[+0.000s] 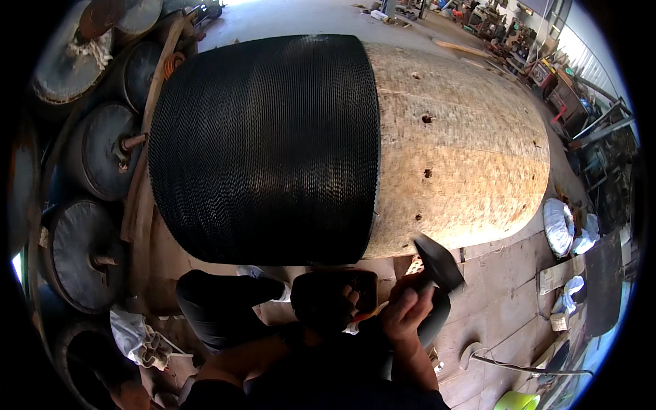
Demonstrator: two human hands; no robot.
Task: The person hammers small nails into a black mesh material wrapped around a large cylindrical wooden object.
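In front of me lies a large drum. Its left part is wrapped in black, finely toothed strip in tight rows [266, 150]; the right part is bare pale wood [465, 143] with several dark holes. My right hand [408, 309] is closed round a hammer [439, 263], whose dark head is raised just below the drum's lower right edge and slightly blurred. My left hand [350, 301] is at a dark open container [369, 280] between my legs. Its visible fingers are bent together; deep shadow hides the rest of the hand and anything in it.
Round dark rollers [85, 239] with shaft ends are stacked on the left behind wooden beams [140, 205]. A white wrapped coil [559, 227] lies on the right. Nearer stand a metal rod with a round base [471, 355] and a yellow-green bucket [517, 400]. Tools clutter the far right.
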